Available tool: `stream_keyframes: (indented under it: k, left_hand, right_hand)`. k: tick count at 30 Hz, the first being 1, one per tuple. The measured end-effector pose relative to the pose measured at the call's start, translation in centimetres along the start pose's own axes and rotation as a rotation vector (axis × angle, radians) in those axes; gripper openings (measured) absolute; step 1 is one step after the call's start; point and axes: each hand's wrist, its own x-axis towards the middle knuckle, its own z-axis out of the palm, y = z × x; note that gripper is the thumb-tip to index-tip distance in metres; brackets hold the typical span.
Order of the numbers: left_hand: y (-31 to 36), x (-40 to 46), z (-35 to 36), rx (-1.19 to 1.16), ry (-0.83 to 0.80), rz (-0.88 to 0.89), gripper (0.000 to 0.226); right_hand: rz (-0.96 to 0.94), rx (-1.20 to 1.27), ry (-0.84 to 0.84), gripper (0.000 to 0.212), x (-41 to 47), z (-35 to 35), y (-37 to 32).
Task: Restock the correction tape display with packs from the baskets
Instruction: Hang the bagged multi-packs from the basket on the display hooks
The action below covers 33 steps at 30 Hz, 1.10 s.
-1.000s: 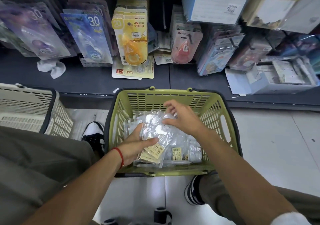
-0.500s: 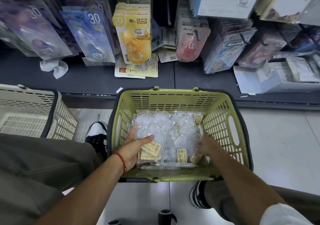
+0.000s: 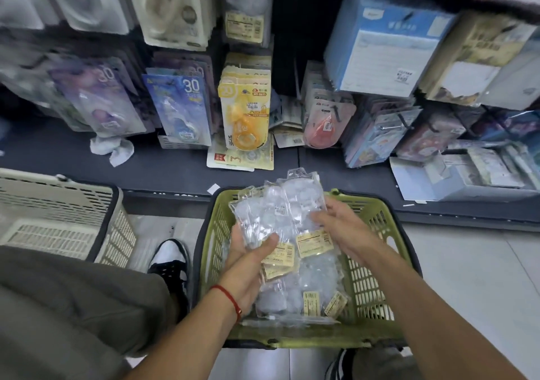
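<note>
Hands hold clear packs above green basket's rim.

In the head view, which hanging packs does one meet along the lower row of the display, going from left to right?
Purple pack → blue pack marked 30 → yellow pack → red pack → pale blue packs.

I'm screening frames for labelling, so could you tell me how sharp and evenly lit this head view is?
Head view: upper-left hanging packs smear with blur; the clear packs in the left hand show glare; wide-angle bending curves the green basket and shelf edge.
</note>
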Motion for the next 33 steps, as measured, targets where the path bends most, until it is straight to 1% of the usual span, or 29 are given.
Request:
stream_keyframes:
  k: [2, 6, 9, 11, 12, 14, 17, 19, 22, 23, 25, 28, 33]
  left_hand:
    - [1.3, -0.6, 0.0, 0.028, -0.009, 0.099, 0.103]
    - [4.7, -2.2, 0.5, 0.081, -0.035, 0.271, 0.090]
    - [8.9, -3.6, 1.4, 0.103, -0.031, 0.383, 0.075]
    - [12.3, -4.3, 2.0, 0.118, -0.015, 0.469, 0.063]
    - [14.2, -4.7, 2.3, 0.137, -0.013, 0.508, 0.061]
    - [18.0, -5.2, 2.9, 0.199, -0.022, 0.593, 0.065]
    - [23.4, -6.0, 3.8, 0.369, 0.019, 0.791, 0.061]
    - [26.5, -6.5, 4.3, 0.482, 0.095, 0.900, 0.061]
    - [29.0, -6.8, 4.5, 0.650, 0.255, 1.007, 0.086]
    - [29.3, -6.8, 4.3, 0.670, 0.281, 1.059, 0.087]
    - [29.5, -6.7, 3.9, 0.676, 0.312, 1.130, 0.082]
    - [29.8, -6.4, 3.4, 0.646, 0.367, 1.122, 0.090]
    - [29.8, -6.8, 3.6, 0.540, 0.342, 1.153, 0.084]
  right_hand:
    - [-0.071, -0.081, 0.020, 0.020, 0.1, 1.1, -2.5]
    - [-0.155, -0.095, -0.066, 0.023, 0.3, 2.4, -7.5]
    - [-0.240, -0.094, -0.106, 0.020, 0.4, 3.4, -11.9]
    - [-0.324, -0.120, -0.100, 0.020, 0.6, 3.7, -15.0]
    - [-0.382, -0.155, -0.088, 0.020, 0.7, 3.9, -16.7]
    - [-0.518, -0.259, -0.031, 0.017, 0.7, 4.1, -19.7]
    - [-0.672, -0.287, 0.106, 0.028, 0.5, 3.6, -23.1]
    - [-0.723, -0.271, 0.167, 0.020, 0.5, 3.0, -24.7]
    - [-0.765, -0.280, 0.189, 0.005, 0.7, 2.7, -26.6]
    - [-0.773, -0.272, 0.192, 0.003, 0.8, 2.7, -27.1]
    - [-0.766, -0.251, 0.183, 0.004, 0.9, 2.9, -27.9]
    - [-0.752, -0.246, 0.169, 0.006, 1.4, 3.2, -28.3]
    - [-0.759, -0.242, 0.154, 0.008, 1.9, 3.4, -28.5]
